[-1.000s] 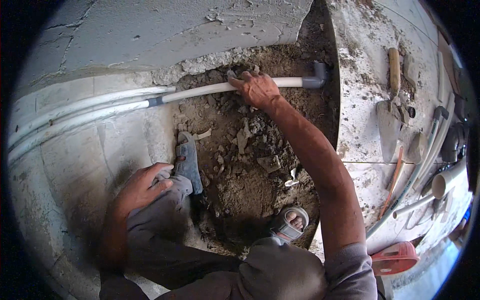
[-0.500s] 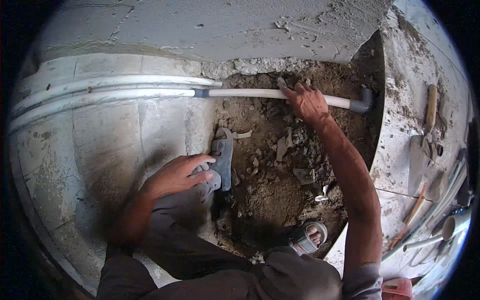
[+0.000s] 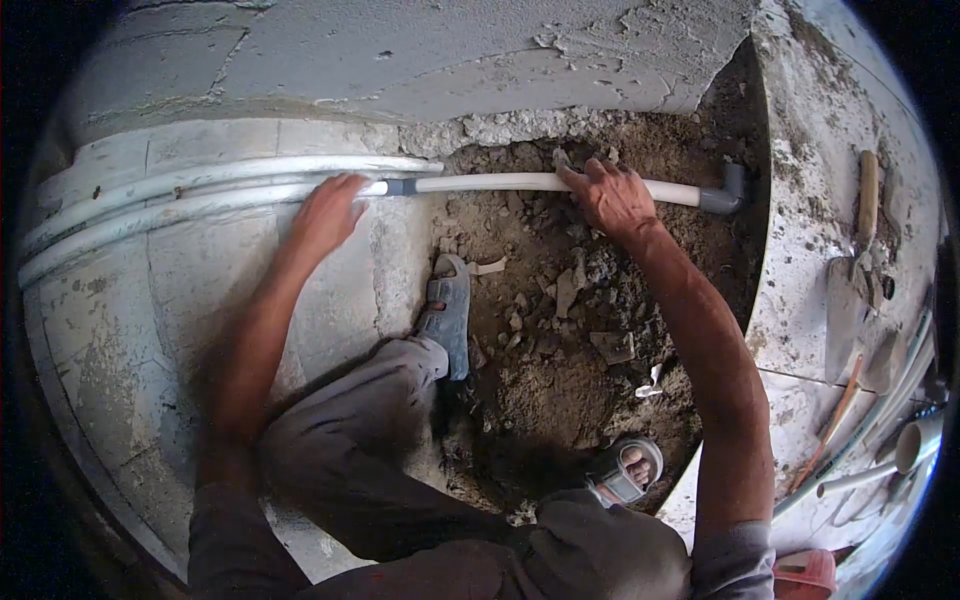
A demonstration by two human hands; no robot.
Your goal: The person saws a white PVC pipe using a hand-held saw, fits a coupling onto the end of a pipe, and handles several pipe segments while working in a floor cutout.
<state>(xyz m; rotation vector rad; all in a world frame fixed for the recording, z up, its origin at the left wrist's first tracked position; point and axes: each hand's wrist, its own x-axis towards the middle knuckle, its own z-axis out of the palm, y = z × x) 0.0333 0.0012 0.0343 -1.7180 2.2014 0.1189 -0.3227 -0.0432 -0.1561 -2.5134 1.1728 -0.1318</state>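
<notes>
My right hand (image 3: 612, 203) is closed round a short white pipe (image 3: 487, 183) that spans the dug-out earth. A grey coupling (image 3: 402, 187) joins its left end to a longer white pipe (image 3: 170, 210), and a grey elbow (image 3: 727, 192) on its right end turns upward. Just left of the coupling, my left hand (image 3: 328, 218) has its fingers bent over the longer pipe. A second white pipe (image 3: 270, 166) runs behind that one along the wall base and ends above the coupling.
Rubble and loose soil (image 3: 565, 290) fill the pit between my sandalled feet. On the right-hand slab lie a trowel (image 3: 848, 300) with a wooden handle, an orange rod (image 3: 828, 418), hoses and pipe pieces (image 3: 918, 443). A plastered grey wall (image 3: 420, 60) rises at the back.
My left hand has left my knee and moved up and forward onto the longer white pipe. My right hand stays in place on the short pipe.
</notes>
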